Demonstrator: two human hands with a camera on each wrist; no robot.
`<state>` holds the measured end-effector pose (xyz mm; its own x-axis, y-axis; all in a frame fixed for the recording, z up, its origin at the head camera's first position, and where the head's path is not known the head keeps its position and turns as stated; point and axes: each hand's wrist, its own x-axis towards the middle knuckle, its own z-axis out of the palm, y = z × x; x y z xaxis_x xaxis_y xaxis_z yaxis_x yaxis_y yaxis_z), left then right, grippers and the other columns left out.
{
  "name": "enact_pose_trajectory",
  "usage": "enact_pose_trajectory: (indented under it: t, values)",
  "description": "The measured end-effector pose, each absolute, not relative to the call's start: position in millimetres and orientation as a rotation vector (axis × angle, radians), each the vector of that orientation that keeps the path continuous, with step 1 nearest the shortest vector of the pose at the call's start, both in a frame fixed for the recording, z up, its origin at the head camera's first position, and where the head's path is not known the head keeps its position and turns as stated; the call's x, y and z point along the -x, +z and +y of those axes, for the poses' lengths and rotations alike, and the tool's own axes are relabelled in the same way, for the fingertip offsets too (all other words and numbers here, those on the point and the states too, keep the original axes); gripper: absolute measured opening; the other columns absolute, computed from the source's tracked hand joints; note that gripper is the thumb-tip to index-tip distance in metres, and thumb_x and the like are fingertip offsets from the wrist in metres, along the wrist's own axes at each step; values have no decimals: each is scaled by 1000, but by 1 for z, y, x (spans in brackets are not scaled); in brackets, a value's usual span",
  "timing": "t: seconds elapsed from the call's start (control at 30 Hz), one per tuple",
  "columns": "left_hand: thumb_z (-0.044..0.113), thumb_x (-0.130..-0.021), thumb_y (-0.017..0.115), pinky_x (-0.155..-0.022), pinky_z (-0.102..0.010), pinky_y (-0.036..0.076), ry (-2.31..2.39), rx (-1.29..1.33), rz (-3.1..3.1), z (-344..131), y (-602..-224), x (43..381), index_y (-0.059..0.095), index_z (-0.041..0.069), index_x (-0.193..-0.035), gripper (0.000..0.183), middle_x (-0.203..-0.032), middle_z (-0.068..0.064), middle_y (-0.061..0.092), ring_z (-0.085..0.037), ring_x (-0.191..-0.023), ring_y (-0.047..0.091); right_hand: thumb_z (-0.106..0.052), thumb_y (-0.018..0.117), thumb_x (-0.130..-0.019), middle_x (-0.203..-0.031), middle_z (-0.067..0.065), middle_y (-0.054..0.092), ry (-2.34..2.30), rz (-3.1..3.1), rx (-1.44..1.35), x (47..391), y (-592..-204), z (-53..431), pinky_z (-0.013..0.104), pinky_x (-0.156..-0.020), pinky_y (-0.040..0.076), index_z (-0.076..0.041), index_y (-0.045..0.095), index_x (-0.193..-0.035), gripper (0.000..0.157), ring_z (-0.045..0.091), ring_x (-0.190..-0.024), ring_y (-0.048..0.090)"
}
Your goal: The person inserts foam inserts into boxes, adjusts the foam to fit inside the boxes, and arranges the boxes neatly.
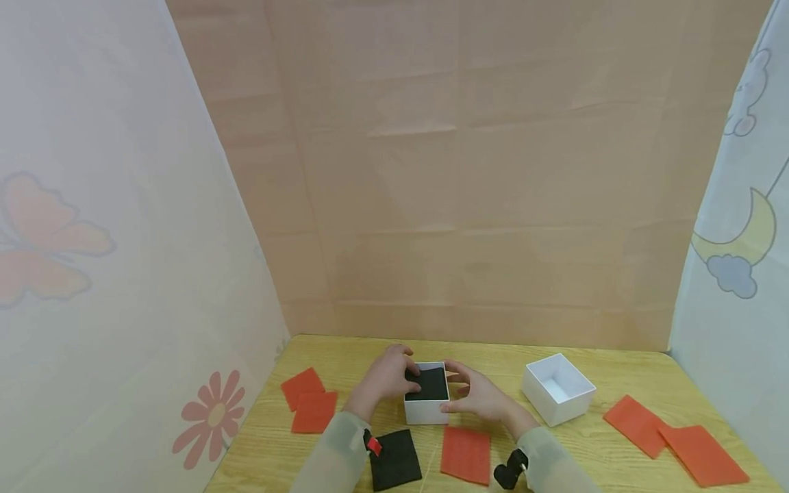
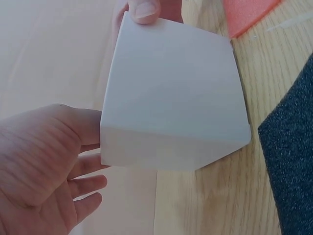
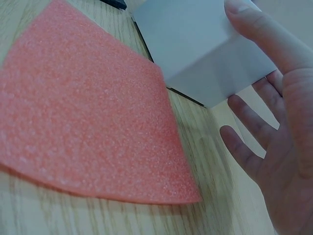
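A white square box (image 1: 427,413) stands between the two hands on the wooden table. A black foam sheet (image 1: 435,385) lies inside its open top, a little below the rim. My left hand (image 1: 385,376) reaches over the box's left side, thumb and a finger touching the foam. In the left wrist view its other fingers are loosely extended beside the box, and the tips inside are hidden by the wall. With the thumb at the front right corner and fingers toward the back, my right hand (image 1: 483,398) holds the box's right side.
A second white box (image 1: 557,400) with a bare inside stands at the right. Red foam sheets (image 1: 314,413) lie at the left, more (image 1: 705,455) at the right, and one (image 1: 466,455) in front beside a black sheet (image 1: 396,460). Printed cloths flank the table.
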<state>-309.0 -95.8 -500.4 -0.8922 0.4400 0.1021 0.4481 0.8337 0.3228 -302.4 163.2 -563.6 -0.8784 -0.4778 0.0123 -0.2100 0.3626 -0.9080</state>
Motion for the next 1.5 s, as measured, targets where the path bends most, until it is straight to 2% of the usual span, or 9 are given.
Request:
enact_pose_trajectory:
  t: [0.2, 0.53, 0.97, 1.33, 1.5]
  values:
    - [25, -88, 91, -112, -47, 48, -579, 725, -2987, -96, -506, 311, 85, 18, -96, 11, -144, -8, 61, -30, -136, 53, -31, 91, -89, -163, 21, 44, -1524, 2368, 636, 301, -564, 163, 63, -108, 49, -7, 34, -167, 100, 46, -138, 53]
    - [27, -99, 80, -111, -51, 49, -647, 808, -2922, -101, -509, 309, 85, 14, -102, 15, -142, -12, 63, -32, -132, 56, -29, 89, -91, -165, 19, 42, -1539, 2344, 630, 302, -565, 163, 64, -111, 46, -10, 33, -168, 97, 46, -141, 51]
    - [28, -106, 69, -116, -60, 42, -1022, 793, -2770, -121, -524, 296, 74, 12, -136, 34, -154, -11, 55, -36, -145, 48, -29, 89, -89, -164, 19, 43, -1533, 2355, 634, 302, -562, 161, 65, -111, 45, -9, 33, -167, 98, 46, -142, 50]
    - [22, -105, 72, -115, -61, 42, -1140, 775, -2596, -147, -528, 275, 63, 9, -147, 45, -155, -9, 54, -36, -145, 48, -28, 92, -87, -163, 17, 45, -1537, 2368, 637, 302, -562, 162, 65, -115, 42, -9, 34, -167, 101, 44, -143, 48]
    - [22, -104, 74, -116, -64, 40, -1163, 728, -2562, -163, -535, 264, 60, 7, -147, 48, -155, -13, 53, -38, -147, 46, -29, 92, -87, -163, 17, 45, -1533, 2372, 632, 301, -562, 162, 64, -115, 42, -9, 34, -167, 101, 43, -144, 48]
